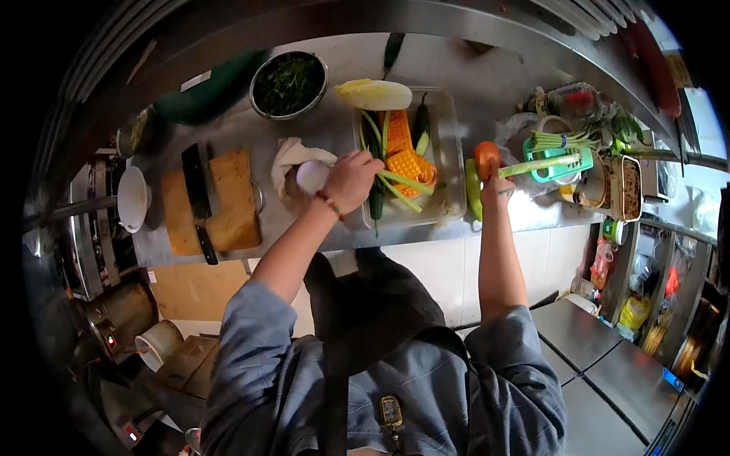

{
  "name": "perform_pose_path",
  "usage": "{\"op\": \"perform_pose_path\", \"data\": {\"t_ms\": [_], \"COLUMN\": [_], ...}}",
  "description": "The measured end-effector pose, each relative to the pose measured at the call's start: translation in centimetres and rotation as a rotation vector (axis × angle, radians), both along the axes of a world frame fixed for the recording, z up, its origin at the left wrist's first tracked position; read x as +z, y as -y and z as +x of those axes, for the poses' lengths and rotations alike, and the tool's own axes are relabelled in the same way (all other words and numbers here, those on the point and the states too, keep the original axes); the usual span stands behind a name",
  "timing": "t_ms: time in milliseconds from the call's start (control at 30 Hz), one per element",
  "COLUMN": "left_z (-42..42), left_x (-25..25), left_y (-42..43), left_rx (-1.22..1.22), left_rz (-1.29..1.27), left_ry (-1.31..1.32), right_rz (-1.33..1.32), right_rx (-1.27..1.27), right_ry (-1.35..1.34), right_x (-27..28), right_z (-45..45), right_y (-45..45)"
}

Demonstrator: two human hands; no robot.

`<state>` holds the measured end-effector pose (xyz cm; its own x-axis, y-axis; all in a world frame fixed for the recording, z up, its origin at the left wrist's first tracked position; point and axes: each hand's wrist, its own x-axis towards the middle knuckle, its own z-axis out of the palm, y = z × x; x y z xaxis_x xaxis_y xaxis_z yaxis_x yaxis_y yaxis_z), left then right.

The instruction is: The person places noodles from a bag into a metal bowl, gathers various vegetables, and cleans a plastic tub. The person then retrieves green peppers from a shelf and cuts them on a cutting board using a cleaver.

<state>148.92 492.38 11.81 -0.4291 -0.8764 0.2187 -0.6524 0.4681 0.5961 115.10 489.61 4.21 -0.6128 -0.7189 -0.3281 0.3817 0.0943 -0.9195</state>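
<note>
My left hand (354, 182) is closed at the left side of a clear plastic tub (455, 152), its fingertips at the end of a pale green celery stalk (408, 182). In the tub lie a piece of orange pumpkin (398, 131), a cut corn cob (409, 164) and dark green cucumbers (376, 199). A napa cabbage piece (376, 95) rests across the far rim. My right hand (496, 188) is closed around the near end of another celery stalk (541, 165), pointing right. Just beyond its fingers sits a red-orange tomato (487, 156), beside a long green pepper (474, 190).
Left of the tub are a white cloth (289, 158), a small whitish round object (312, 177) and a cutting board (232, 194) with a cleaver (196, 182). A metal bowl of greens (289, 85) stands behind. A green basket (540, 169) and containers crowd the right.
</note>
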Motion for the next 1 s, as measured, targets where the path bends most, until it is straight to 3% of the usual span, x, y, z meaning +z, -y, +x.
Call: {"op": "perform_pose_path", "data": {"t_ms": [67, 133, 167, 233, 300, 333, 467, 600, 667, 733, 800, 833, 933, 1000], "left_z": [1.9, 4.8, 6.4, 9.1, 9.8, 9.0, 4.1, 1.1, 0.3, 0.8, 1.6, 2.7, 6.1, 7.8], "left_x": [2.8, 3.1, 2.9, 1.1, 1.0, 1.6, 3.1, 0.8, -0.2, 0.9, 1.1, 1.1, 1.2, 1.0], "left_y": [-1.2, -1.6, -1.8, -2.1, -1.6, -1.1, 4.4, 12.2, 14.3, 13.5, 12.2, 11.0, 7.1, 5.1], "left_rx": [0.206, 0.416, 0.490, 0.617, 0.638, 0.591, 0.320, 0.228, 0.168, 0.152, 0.331, 0.393, 0.498, 0.556], "left_rz": [0.068, 0.113, 0.094, 0.269, 0.315, 0.184, -0.093, -0.157, 0.122, 0.105, 0.199, 0.077, -0.068, 0.036], "left_ry": [-0.133, -0.173, -0.160, -0.037, 0.073, 0.114, 0.082, 0.293, 0.569, 0.476, 0.142, 0.077, 0.042, 0.281], "right_rz": [-0.011, 0.216, 0.220, -0.217, -0.150, -0.110, -0.075, -0.096, -0.057, -0.069, -0.135, -0.164, -0.111, -0.043], "right_rx": [0.041, 0.061, 0.063, 0.279, 0.641, 0.715, 0.725, 0.829, 0.857, 0.808, 0.542, 0.446, 0.345, 0.353], "right_ry": [0.050, -0.860, -0.852, -1.078, -0.943, -1.019, -1.326, -1.322, -1.122, -1.078, -0.771, -0.830, -0.846, -0.952], "right_x": [-0.4, -1.0, -0.8, 3.3, 5.4, 5.3, 6.7, 5.2, 5.2, 4.4, 3.4, 3.0, 3.2, 3.7], "right_z": [0.0, 0.4, 1.0, 5.5, 10.5, 12.3, 16.0, 15.7, 14.8, 13.5, 11.8, 10.7, 8.2, 7.3], "right_y": [0.2, 0.0, -0.7, -3.0, -4.9, -5.4, -5.2, -3.7, -3.0, -2.9, -2.0, -1.0, 2.1, 3.6]}}
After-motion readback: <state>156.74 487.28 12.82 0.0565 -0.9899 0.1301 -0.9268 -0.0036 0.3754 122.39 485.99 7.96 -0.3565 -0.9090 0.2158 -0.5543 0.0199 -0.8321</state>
